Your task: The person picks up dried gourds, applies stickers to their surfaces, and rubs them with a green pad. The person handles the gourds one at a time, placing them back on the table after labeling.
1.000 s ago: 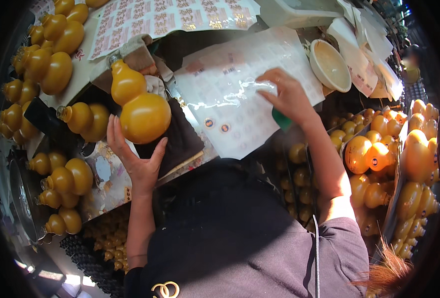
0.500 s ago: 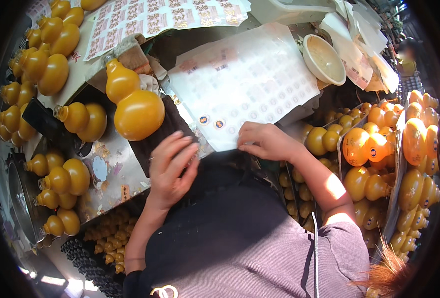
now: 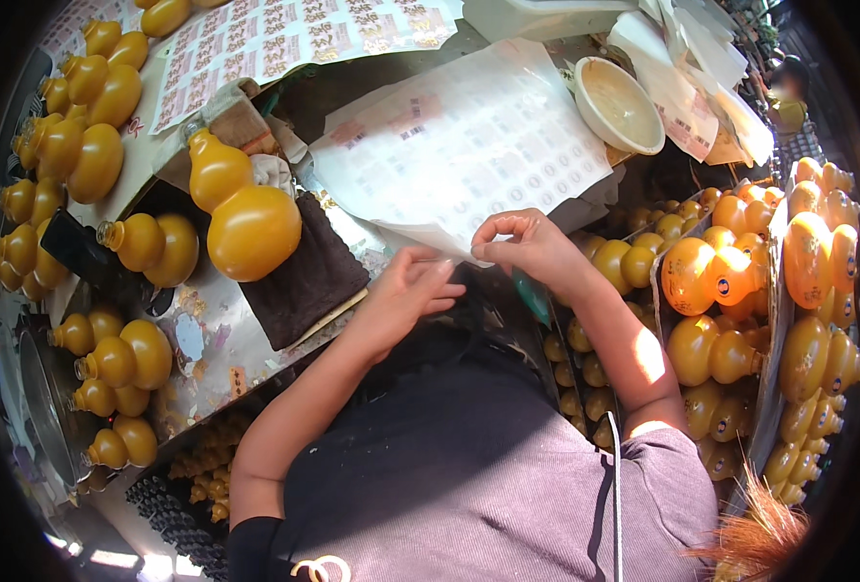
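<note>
Both hands now pulled in at near edge of sticker sheet (image 3: 469, 145). Right hand (image 3: 527, 244) pinching sheet corner, off the far side. Left hand (image 3: 405, 291) fingers loosely curled beside it, off the large gourd (image 3: 241, 209). Probably peeling a sticker.

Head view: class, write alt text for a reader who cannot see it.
A person's left hand and right hand meet at the near edge of a white sticker sheet. A large amber gourd-shaped bottle lies on a dark cloth, with many smaller ones around.
</note>
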### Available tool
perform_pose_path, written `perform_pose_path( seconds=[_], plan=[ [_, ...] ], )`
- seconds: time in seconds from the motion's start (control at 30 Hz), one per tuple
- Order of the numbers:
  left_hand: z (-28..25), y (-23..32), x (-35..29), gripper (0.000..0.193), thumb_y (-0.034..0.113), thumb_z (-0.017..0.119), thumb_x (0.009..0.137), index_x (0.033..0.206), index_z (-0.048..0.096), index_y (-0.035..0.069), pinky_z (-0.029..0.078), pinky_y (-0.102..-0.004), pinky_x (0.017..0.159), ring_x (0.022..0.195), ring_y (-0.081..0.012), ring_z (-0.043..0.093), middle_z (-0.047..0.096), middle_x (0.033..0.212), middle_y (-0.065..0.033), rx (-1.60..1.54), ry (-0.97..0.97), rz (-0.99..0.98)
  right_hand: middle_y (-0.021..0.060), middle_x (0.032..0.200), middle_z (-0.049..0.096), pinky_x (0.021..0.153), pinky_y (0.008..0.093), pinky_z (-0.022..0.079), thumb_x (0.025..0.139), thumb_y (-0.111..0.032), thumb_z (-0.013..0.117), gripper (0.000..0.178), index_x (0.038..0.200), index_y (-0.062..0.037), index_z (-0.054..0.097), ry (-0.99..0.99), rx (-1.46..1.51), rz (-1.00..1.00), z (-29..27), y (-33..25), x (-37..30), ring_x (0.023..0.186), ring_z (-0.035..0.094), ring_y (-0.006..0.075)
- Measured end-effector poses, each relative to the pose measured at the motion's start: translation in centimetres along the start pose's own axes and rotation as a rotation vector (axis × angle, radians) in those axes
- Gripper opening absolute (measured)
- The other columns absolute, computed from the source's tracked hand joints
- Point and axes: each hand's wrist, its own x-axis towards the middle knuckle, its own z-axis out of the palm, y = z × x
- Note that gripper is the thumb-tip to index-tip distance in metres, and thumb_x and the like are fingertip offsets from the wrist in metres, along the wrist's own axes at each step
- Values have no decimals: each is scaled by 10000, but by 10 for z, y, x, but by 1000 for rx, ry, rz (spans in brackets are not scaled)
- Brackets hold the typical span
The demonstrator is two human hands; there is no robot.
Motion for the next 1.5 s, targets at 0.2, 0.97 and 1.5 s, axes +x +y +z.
perform_pose_path(
  seconds=[0.2, 0.97, 1.5],
  plan=[
    [15, -14, 16, 419, 204, 507, 981, 1291, 381, -48, 542, -329, 860, 1073, -258, 609, 505, 1263, -196, -100, -9, -20, -8, 750, 637, 644, 213, 430, 782, -96, 671, 92, 826, -21, 700, -95, 21, 42, 3, 7, 4, 670, 535, 61],
    [-3, 68, 55, 545, -24, 486, 832, 1355, 351, 49, 451, -391, 967, 1133, -256, 539, 517, 1236, -125, -389, 283, 381, 45, 738, 567, 508, 240, 429, 764, -40, 670, 88, 808, -21, 596, 276, -301, -576, 8, 0, -33, 559, 531, 104],
    [16, 62, 33, 651, -118, 445, 745, 1368, 350, 45, 466, -352, 903, 1047, -235, 537, 508, 1225, -117, -461, 282, 415, 19, 688, 544, 410, 226, 381, 834, -98, 635, 126, 915, -61, 546, 714, 611, -258, -102, 55, 6, 463, 491, 100]
  ],
)
